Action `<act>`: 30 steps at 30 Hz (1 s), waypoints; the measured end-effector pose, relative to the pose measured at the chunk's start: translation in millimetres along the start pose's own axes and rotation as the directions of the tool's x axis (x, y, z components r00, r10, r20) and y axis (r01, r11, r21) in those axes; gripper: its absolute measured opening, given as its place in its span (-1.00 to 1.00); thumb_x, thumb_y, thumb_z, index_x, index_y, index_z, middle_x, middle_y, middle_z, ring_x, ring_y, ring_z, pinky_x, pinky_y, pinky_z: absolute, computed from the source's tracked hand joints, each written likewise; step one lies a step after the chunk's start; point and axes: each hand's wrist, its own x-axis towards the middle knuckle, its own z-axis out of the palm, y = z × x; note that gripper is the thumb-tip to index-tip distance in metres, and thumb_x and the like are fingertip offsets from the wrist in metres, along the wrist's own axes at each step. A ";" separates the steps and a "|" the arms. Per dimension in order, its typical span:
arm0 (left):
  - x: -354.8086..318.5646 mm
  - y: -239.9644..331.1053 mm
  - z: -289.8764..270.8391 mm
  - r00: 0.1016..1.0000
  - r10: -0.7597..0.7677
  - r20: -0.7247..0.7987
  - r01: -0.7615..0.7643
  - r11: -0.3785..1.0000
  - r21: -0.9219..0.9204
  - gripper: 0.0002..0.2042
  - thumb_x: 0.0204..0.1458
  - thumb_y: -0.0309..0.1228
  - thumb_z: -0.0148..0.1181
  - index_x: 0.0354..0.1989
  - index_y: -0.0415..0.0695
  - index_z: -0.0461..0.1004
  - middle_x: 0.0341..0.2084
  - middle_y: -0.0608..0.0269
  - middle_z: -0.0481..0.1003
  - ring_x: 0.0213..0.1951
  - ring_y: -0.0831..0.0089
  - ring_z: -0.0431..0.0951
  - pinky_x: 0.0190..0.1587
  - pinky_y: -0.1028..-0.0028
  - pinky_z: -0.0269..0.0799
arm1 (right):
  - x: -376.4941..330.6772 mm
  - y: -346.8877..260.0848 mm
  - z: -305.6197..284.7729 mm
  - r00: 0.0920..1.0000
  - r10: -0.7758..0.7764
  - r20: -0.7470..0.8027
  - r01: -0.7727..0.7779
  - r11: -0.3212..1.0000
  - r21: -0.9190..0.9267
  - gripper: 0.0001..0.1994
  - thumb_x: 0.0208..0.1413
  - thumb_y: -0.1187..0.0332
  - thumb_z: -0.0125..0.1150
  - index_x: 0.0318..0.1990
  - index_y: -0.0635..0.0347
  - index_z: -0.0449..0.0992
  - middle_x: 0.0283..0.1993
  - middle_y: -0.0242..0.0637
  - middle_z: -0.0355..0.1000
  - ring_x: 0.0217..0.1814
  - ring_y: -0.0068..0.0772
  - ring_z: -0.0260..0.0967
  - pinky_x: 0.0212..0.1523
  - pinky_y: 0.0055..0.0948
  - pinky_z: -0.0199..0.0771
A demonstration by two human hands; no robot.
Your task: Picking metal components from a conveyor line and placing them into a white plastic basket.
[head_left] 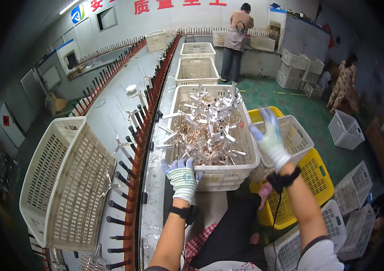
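My left hand (181,177), in a striped knit glove with blue fingertips, rests on the near rim of a white slatted crate (228,174). That crate is heaped with several short metal tube fittings (208,128). My right hand (269,135), gloved the same way, hangs in the air just past the crate's right rim with its fingers spread and nothing in them. Both wrists wear a dark band, and a cable runs down from the right one.
An empty white crate (67,180) lies tilted at the left. A conveyor with rows of red-tipped pegs (131,158) runs away beside it. Yellow crates (314,174) and white crates (298,137) stand at my right. Two people stand far back.
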 end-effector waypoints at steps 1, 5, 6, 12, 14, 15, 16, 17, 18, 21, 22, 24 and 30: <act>9.7 -2.5 6.6 1.000 -0.009 -0.005 0.009 1.000 0.009 -0.48 -0.47 -0.14 0.36 -0.21 0.07 0.38 -0.38 0.31 0.39 -0.21 0.27 0.37 0.17 -0.16 -0.20 | -28.0 27.4 25.8 0.989 0.150 0.002 -0.150 0.988 -0.023 -0.23 -0.09 -0.05 0.13 0.19 0.27 0.06 0.22 0.12 -0.03 0.27 0.08 -0.07 0.24 -0.14 -0.05; 43.9 -21.8 29.6 0.999 -0.029 0.034 0.029 0.999 0.014 -0.40 -0.43 -0.14 0.34 -0.11 0.00 0.34 -0.24 0.20 0.36 -0.07 0.22 0.30 0.17 -0.14 -0.20 | -85.9 51.5 113.8 0.934 0.330 0.140 -0.358 0.829 0.429 -0.26 -0.01 0.13 0.12 0.24 0.29 -0.08 0.28 0.11 -0.12 0.33 0.02 -0.18 0.29 -0.26 -0.16; 49.3 -23.0 27.9 0.999 -0.036 -0.013 0.036 0.999 0.003 -0.36 -0.43 -0.14 0.34 -0.06 -0.04 0.31 -0.17 0.16 0.34 0.00 0.18 0.26 0.18 -0.11 -0.19 | -88.7 38.8 128.9 0.933 0.356 0.055 -0.353 0.877 0.327 -0.28 0.01 0.16 0.11 0.24 0.28 -0.08 0.27 0.12 -0.12 0.34 0.01 -0.20 0.30 -0.26 -0.18; -28.3 23.6 -50.9 0.944 -0.329 -0.010 0.261 0.767 -0.586 -0.28 -0.17 -0.31 0.20 0.18 -0.28 0.01 0.14 -0.15 0.02 0.19 -0.01 0.00 0.20 0.18 -0.06 | -34.1 74.8 166.5 0.888 0.454 0.075 -0.399 0.678 0.618 -0.40 0.12 0.26 -0.03 0.23 0.35 -0.06 0.26 0.05 -0.05 0.27 -0.14 -0.05 0.26 -0.39 -0.10; -91.0 23.4 -76.6 0.904 -0.423 -0.062 0.366 0.840 -0.401 -0.30 -0.14 -0.42 0.10 0.21 -0.29 -0.05 0.21 -0.11 -0.06 0.24 0.04 -0.05 0.24 0.25 -0.12 | -8.1 101.8 176.5 0.904 0.428 -0.006 -0.383 0.814 0.437 -0.39 0.09 0.23 0.03 0.22 0.29 -0.04 0.25 0.04 -0.05 0.28 -0.07 -0.07 0.26 -0.33 -0.08; -113.2 27.0 -91.4 0.796 -0.595 -0.113 0.360 0.615 -0.702 -0.27 -0.15 -0.45 0.06 0.24 -0.27 -0.14 0.24 -0.06 -0.13 0.28 0.13 -0.13 0.27 0.29 -0.19 | 4.0 106.9 182.8 0.916 0.401 -0.001 -0.369 0.843 0.392 -0.39 0.08 0.22 0.03 0.22 0.28 -0.03 0.25 0.05 -0.05 0.28 -0.07 -0.08 0.26 -0.34 -0.08; -142.3 21.0 -105.9 0.766 -0.639 -0.074 0.491 0.655 -0.575 -0.24 -0.15 -0.50 0.03 0.26 -0.24 -0.23 0.26 -0.01 -0.18 0.30 0.20 -0.18 0.29 0.31 -0.24 | 11.9 109.1 188.2 0.925 0.379 0.001 -0.357 0.870 0.340 -0.38 0.08 0.20 0.04 0.22 0.27 -0.02 0.25 0.05 -0.06 0.29 -0.07 -0.09 0.26 -0.34 -0.08; -161.4 13.5 -120.8 0.733 -0.667 -0.129 0.537 0.686 -0.491 -0.25 -0.14 -0.56 -0.02 0.27 -0.22 -0.24 0.27 0.00 -0.20 0.30 0.20 -0.19 0.29 0.30 -0.27 | 15.8 110.5 191.6 0.928 0.373 0.018 -0.355 0.868 0.348 -0.38 0.08 0.20 0.04 0.22 0.27 -0.02 0.25 0.05 -0.06 0.29 -0.07 -0.09 0.26 -0.34 -0.08; -174.8 4.9 -133.0 0.694 -0.702 -0.159 0.605 0.689 -0.400 -0.27 -0.13 -0.54 0.00 0.25 -0.30 -0.22 0.25 -0.10 -0.20 0.29 0.12 -0.18 0.28 0.29 -0.21 | 20.6 113.3 196.0 0.922 0.387 0.014 -0.367 0.862 0.350 -0.37 0.08 0.18 0.04 0.22 0.26 -0.03 0.26 0.05 -0.07 0.29 -0.07 -0.09 0.26 -0.35 -0.08; -191.8 -17.7 -151.9 0.512 -0.786 -0.346 0.640 0.618 -0.457 -0.33 -0.01 -0.49 -0.02 0.25 -0.30 -0.22 0.24 -0.10 -0.16 0.28 0.12 -0.12 0.27 0.30 -0.22 | 24.8 114.4 197.5 0.912 0.404 0.070 -0.399 0.834 0.380 -0.35 0.09 0.13 0.02 0.24 0.24 -0.05 0.27 0.04 -0.08 0.29 -0.07 -0.08 0.25 -0.36 -0.07; -189.6 -25.2 -158.7 0.401 -0.852 -0.337 0.661 0.524 -0.537 -0.35 0.00 -0.49 -0.04 0.25 -0.30 -0.20 0.24 -0.12 -0.13 0.28 0.15 -0.11 0.27 0.32 -0.23 | 22.8 113.7 194.2 0.906 0.406 0.123 -0.420 0.817 0.394 -0.34 0.09 0.10 0.01 0.25 0.23 -0.07 0.27 0.04 -0.09 0.29 -0.07 -0.08 0.25 -0.37 -0.07; -205.7 -65.2 -163.8 0.363 -0.872 -0.329 0.715 0.487 -0.501 -0.42 0.04 -0.47 -0.05 0.23 -0.30 -0.10 0.20 -0.06 0.00 0.25 0.26 -0.03 0.23 0.36 -0.10 | 21.0 109.3 185.2 0.902 0.388 0.191 -0.431 0.771 0.469 -0.35 0.11 0.09 -0.02 0.26 0.21 -0.07 0.28 0.01 -0.08 0.29 -0.10 -0.08 0.25 -0.39 -0.08; -165.7 -50.7 -223.4 0.390 -0.804 -0.449 0.624 0.589 -0.514 -0.71 0.10 -0.38 -0.05 -0.06 -0.27 0.32 -0.16 0.13 0.41 -0.22 0.42 0.47 -0.08 0.42 0.34 | 6.9 134.7 161.4 0.924 0.196 0.328 -0.358 0.747 0.561 -0.44 0.16 0.16 -0.06 0.26 0.14 0.00 0.25 -0.12 0.02 0.27 -0.26 -0.07 0.22 -0.50 -0.10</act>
